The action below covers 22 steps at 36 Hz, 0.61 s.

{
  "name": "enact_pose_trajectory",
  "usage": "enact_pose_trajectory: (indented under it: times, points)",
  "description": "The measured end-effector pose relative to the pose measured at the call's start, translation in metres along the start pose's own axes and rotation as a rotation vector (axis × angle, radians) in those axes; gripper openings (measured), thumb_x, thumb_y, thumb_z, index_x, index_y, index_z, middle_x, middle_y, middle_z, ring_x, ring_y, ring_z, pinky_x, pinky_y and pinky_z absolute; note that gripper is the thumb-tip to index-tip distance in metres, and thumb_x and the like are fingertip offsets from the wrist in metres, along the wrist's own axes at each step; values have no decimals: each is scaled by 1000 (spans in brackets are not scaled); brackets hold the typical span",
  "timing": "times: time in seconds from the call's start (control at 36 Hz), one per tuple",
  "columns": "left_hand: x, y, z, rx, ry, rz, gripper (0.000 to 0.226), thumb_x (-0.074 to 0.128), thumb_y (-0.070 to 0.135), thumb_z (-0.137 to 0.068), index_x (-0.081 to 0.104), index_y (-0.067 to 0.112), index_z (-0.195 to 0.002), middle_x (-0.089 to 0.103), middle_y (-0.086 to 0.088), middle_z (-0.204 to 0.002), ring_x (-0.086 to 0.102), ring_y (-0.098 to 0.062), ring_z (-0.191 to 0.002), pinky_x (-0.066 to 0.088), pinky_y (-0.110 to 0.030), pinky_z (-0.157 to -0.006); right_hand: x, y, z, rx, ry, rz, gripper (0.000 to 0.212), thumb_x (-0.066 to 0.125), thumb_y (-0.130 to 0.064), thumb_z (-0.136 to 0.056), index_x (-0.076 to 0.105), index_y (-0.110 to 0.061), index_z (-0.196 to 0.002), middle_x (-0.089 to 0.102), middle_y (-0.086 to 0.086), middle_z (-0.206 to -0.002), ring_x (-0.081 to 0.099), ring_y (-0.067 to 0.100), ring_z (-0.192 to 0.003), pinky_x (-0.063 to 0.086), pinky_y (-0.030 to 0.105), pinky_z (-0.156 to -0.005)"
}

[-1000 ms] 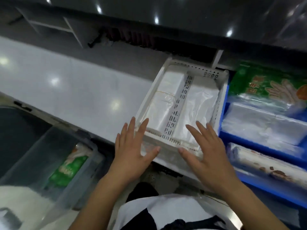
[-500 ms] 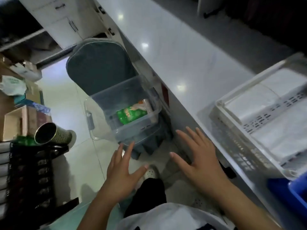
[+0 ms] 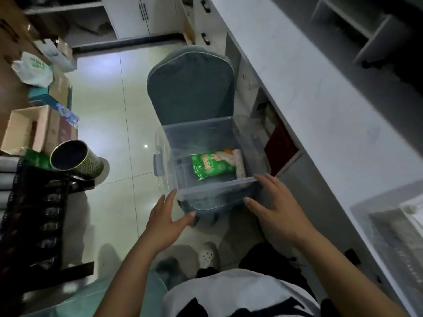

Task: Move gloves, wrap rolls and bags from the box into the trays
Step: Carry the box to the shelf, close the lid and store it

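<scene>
Both hands at near rim of box, glove pack lying past them.

Left hand (image 3: 170, 219) & right hand (image 3: 275, 207) both spread flat, fingers straight, holding nothing, either side of the clear box (image 3: 215, 191) near wall. Green glove pack (image 3: 211, 165) lies on the box floor w/ a roll (image 3: 239, 163) touching its right edge, long axis front-to-back. Pack sits fwd of both hands, toward the right; right hand looks nearer.
</scene>
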State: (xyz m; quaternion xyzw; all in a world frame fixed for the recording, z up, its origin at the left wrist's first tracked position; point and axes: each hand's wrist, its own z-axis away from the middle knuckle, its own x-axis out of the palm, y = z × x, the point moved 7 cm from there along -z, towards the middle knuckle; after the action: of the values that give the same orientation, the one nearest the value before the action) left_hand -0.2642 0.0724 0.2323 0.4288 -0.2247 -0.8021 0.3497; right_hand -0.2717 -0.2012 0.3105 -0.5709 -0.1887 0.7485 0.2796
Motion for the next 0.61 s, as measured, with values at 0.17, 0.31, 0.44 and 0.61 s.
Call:
enact_pose_trajectory:
  times: [0.17, 0.31, 0.44, 0.61]
  points:
    - [-19, -34, -62, -96, 23, 115, 87, 67, 52, -85, 16, 36, -154, 18, 1, -162, 22, -25, -147, 26, -48, -117, 17, 19, -51, 104, -51, 70, 70, 57, -57, -87, 34, -32, -149, 26, 3, -160, 17, 21, -149, 23, 46, -119]
    - [-26, -56, -111, -270, 66, 257, 83, 67, 41, -89, 17, 29, -154, 25, -4, -159, 33, -31, -141, 34, -47, -109, 32, 52, -110, 238, -91, 69, 76, 63, -50, -86, 33, -22, -150, 27, 9, -158, 23, 26, -146, 26, 48, -116]
    - [-33, -73, -149, -415, 87, 290, 85, 68, 39, -89, 15, 28, -155, 21, -9, -161, 31, -35, -142, 35, -48, -108, 55, 87, -178, 405, -68, -51, 81, 67, -42, -83, 31, -14, -150, 34, 13, -155, 31, 30, -143, 30, 48, -114]
    - [-42, -98, -195, -568, 121, 352, 89, 72, 32, -87, 15, 25, -154, 20, -13, -161, 31, -38, -141, 33, -51, -109, 77, 128, -240, 653, 18, -106, 85, 65, -44, -80, 24, -16, -149, 38, 18, -147, 41, 41, -130, 38, 55, -105]
